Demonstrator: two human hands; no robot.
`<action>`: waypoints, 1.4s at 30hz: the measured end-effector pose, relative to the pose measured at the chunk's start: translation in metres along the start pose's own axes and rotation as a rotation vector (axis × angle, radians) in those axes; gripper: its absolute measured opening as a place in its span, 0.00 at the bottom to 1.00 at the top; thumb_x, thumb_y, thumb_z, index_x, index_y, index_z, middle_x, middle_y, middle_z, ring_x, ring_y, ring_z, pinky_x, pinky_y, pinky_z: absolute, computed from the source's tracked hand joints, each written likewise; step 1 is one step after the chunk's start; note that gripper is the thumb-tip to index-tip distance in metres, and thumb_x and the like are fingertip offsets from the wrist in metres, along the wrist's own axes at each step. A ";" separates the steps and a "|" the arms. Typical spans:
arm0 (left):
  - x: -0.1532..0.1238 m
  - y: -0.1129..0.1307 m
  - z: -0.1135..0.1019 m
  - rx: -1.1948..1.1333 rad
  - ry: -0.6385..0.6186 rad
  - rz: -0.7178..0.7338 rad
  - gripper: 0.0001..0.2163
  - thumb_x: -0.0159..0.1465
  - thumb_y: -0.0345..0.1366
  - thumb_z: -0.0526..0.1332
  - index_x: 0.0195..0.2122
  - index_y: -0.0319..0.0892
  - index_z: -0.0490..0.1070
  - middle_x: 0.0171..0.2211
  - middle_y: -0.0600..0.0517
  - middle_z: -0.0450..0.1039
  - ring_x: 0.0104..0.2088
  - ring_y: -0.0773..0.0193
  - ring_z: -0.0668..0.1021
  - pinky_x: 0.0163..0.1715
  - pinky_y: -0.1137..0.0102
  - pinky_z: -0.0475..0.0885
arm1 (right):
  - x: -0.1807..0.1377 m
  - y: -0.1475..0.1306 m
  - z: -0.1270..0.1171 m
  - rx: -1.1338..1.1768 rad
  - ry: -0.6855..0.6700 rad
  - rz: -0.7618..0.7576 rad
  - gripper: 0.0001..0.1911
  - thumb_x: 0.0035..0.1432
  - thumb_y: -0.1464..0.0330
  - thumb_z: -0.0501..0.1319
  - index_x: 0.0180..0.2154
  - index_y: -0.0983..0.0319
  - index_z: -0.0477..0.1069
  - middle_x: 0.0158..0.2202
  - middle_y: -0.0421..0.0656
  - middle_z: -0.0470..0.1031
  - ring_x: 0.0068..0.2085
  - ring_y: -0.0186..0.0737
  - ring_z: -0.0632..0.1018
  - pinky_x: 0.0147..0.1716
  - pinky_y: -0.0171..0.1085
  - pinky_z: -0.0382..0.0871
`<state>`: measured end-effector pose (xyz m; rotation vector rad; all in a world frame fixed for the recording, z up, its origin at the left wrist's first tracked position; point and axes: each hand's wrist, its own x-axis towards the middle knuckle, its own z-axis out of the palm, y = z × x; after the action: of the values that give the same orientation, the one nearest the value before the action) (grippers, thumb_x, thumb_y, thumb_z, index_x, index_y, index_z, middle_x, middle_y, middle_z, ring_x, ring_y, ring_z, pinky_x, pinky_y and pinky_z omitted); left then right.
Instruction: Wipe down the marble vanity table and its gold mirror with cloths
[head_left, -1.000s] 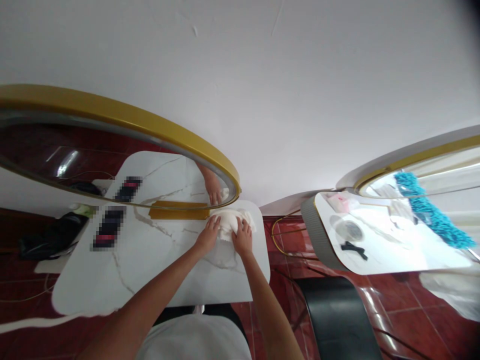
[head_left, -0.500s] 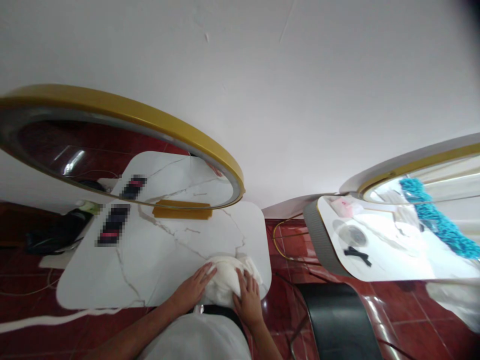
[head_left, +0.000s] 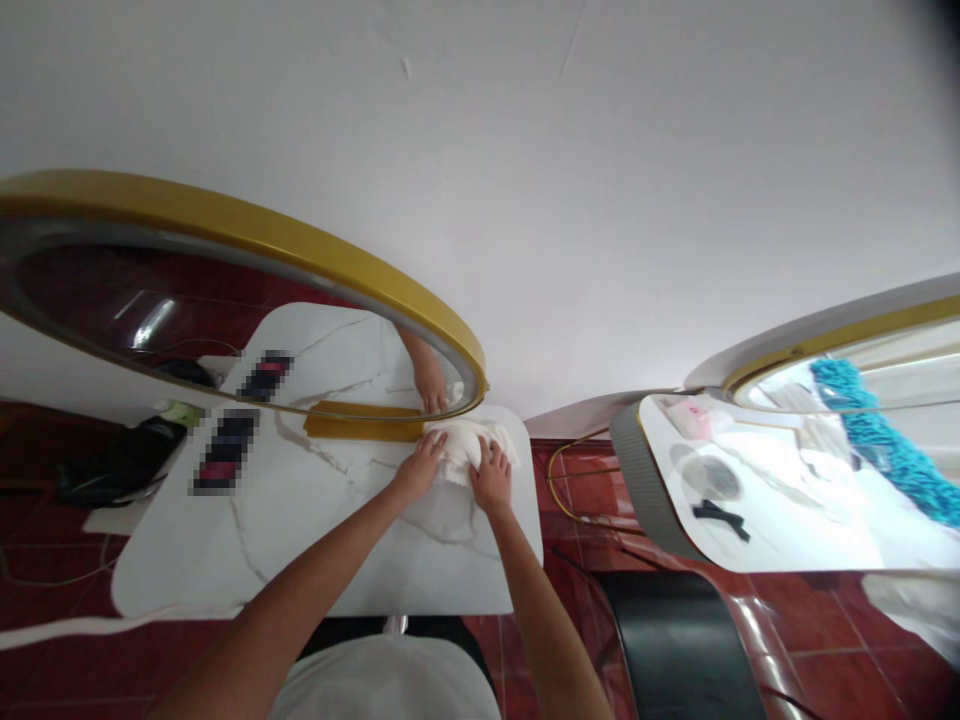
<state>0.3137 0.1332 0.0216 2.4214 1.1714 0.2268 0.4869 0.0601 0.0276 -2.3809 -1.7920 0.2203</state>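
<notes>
A bunched white cloth (head_left: 463, 452) lies on the white marble-patterned tabletop (head_left: 315, 550), near its back right corner. My left hand (head_left: 424, 466) presses on the cloth's left side, fingers bent over it. On the opposite side, my right hand (head_left: 491, 478) grips the cloth, its fingers slightly apart on top. Both arms reach forward across the table. A gold strip (head_left: 366, 424) at the mirror's base is just left of the cloth.
A large gold-framed oval mirror (head_left: 300, 240) leans over the table's back edge. A pixelated dark object (head_left: 225, 450) rests at the table's left. To the right are a black chair (head_left: 679, 640) and a second table (head_left: 750, 540) holding a black strap (head_left: 721, 519) and a pink packet (head_left: 690, 416).
Both hands have pushed the cloth from the table's front edge away from me to the back, beside the gold strip. My left hand's reflection now shows in the mirror.
</notes>
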 end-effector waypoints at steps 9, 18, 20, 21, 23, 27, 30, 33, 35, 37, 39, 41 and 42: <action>0.016 -0.002 0.005 0.001 0.029 -0.009 0.31 0.61 0.19 0.40 0.66 0.42 0.40 0.66 0.46 0.45 0.65 0.61 0.51 0.61 0.58 0.56 | 0.018 -0.004 -0.005 0.027 0.017 0.012 0.33 0.61 0.65 0.53 0.65 0.58 0.44 0.62 0.53 0.54 0.55 0.49 0.64 0.53 0.46 0.55; -0.122 -0.001 0.007 0.042 -0.119 0.110 0.33 0.60 0.22 0.47 0.66 0.48 0.39 0.67 0.52 0.39 0.65 0.59 0.51 0.62 0.61 0.56 | -0.106 0.020 0.002 0.118 -0.101 -0.154 0.35 0.58 0.63 0.55 0.64 0.51 0.45 0.62 0.46 0.54 0.56 0.52 0.62 0.55 0.50 0.55; -0.152 -0.003 0.010 0.065 -0.164 0.150 0.33 0.61 0.23 0.47 0.66 0.49 0.38 0.67 0.53 0.37 0.65 0.59 0.51 0.61 0.61 0.57 | -0.136 0.022 0.007 0.129 -0.144 -0.178 0.37 0.57 0.63 0.56 0.65 0.51 0.44 0.63 0.46 0.54 0.57 0.53 0.62 0.55 0.51 0.55; -0.164 -0.004 0.013 0.081 -0.178 0.162 0.33 0.61 0.23 0.47 0.66 0.49 0.37 0.67 0.53 0.37 0.65 0.59 0.52 0.61 0.61 0.57 | -0.149 0.022 0.010 0.134 -0.160 -0.180 0.38 0.56 0.63 0.56 0.65 0.52 0.44 0.62 0.46 0.55 0.56 0.53 0.63 0.54 0.51 0.56; -0.179 -0.005 0.019 0.113 -0.173 0.168 0.34 0.61 0.22 0.47 0.66 0.49 0.38 0.67 0.53 0.38 0.65 0.59 0.52 0.61 0.61 0.58 | -0.167 0.021 0.015 0.137 -0.181 -0.176 0.38 0.55 0.63 0.57 0.65 0.52 0.44 0.62 0.46 0.55 0.56 0.54 0.63 0.54 0.51 0.56; -0.174 -0.006 0.028 0.144 -0.148 0.155 0.33 0.61 0.20 0.45 0.66 0.49 0.39 0.67 0.53 0.41 0.64 0.61 0.53 0.60 0.62 0.60 | -0.164 0.017 0.019 0.142 -0.176 -0.134 0.37 0.56 0.64 0.56 0.65 0.52 0.45 0.61 0.46 0.56 0.55 0.53 0.64 0.54 0.50 0.57; -0.143 -0.006 0.029 0.145 -0.105 0.110 0.33 0.61 0.20 0.42 0.66 0.50 0.37 0.67 0.53 0.43 0.64 0.62 0.53 0.59 0.62 0.61 | -0.131 0.013 0.015 0.137 -0.130 -0.080 0.35 0.58 0.64 0.55 0.65 0.52 0.45 0.61 0.46 0.56 0.55 0.50 0.64 0.54 0.48 0.57; -0.097 -0.005 0.024 0.144 -0.048 0.047 0.33 0.61 0.19 0.43 0.66 0.47 0.39 0.66 0.50 0.45 0.64 0.61 0.53 0.59 0.60 0.61 | -0.083 0.007 0.009 0.115 -0.073 -0.040 0.33 0.60 0.65 0.53 0.64 0.52 0.45 0.61 0.46 0.56 0.55 0.48 0.63 0.54 0.47 0.55; -0.063 -0.003 0.019 0.127 -0.007 0.020 0.31 0.61 0.19 0.43 0.66 0.44 0.41 0.66 0.47 0.45 0.65 0.59 0.53 0.60 0.60 0.60 | -0.048 0.004 0.006 0.101 -0.037 -0.007 0.32 0.61 0.64 0.53 0.64 0.53 0.45 0.61 0.47 0.56 0.55 0.48 0.64 0.54 0.46 0.55; -0.031 -0.001 0.015 0.092 0.041 -0.008 0.31 0.61 0.19 0.42 0.66 0.42 0.41 0.66 0.45 0.45 0.64 0.59 0.53 0.60 0.59 0.59 | -0.016 0.002 0.004 0.095 0.000 0.025 0.32 0.61 0.63 0.53 0.64 0.55 0.46 0.62 0.49 0.55 0.55 0.48 0.63 0.54 0.46 0.54; -0.004 0.000 0.012 0.059 0.067 -0.006 0.30 0.62 0.20 0.41 0.66 0.41 0.38 0.66 0.44 0.45 0.64 0.60 0.54 0.61 0.59 0.57 | 0.012 0.000 0.004 0.109 0.017 0.037 0.31 0.62 0.64 0.52 0.64 0.57 0.46 0.61 0.50 0.55 0.56 0.47 0.63 0.54 0.45 0.54; 0.016 -0.001 0.010 0.045 0.077 0.003 0.29 0.64 0.22 0.41 0.66 0.40 0.37 0.66 0.44 0.44 0.64 0.61 0.54 0.61 0.59 0.56 | 0.032 0.000 0.005 0.114 0.027 0.042 0.30 0.62 0.64 0.51 0.64 0.58 0.46 0.61 0.51 0.56 0.56 0.47 0.63 0.53 0.45 0.54; 0.023 -0.001 0.009 0.042 0.078 0.008 0.28 0.64 0.23 0.41 0.66 0.40 0.37 0.66 0.44 0.44 0.64 0.61 0.53 0.62 0.60 0.55 | 0.039 0.000 0.006 0.114 0.030 0.045 0.30 0.62 0.64 0.51 0.64 0.58 0.46 0.61 0.51 0.56 0.56 0.48 0.63 0.53 0.45 0.54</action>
<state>0.3301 0.1493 0.0122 2.4741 1.2112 0.3049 0.4964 0.0973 0.0212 -2.3338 -1.6677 0.2831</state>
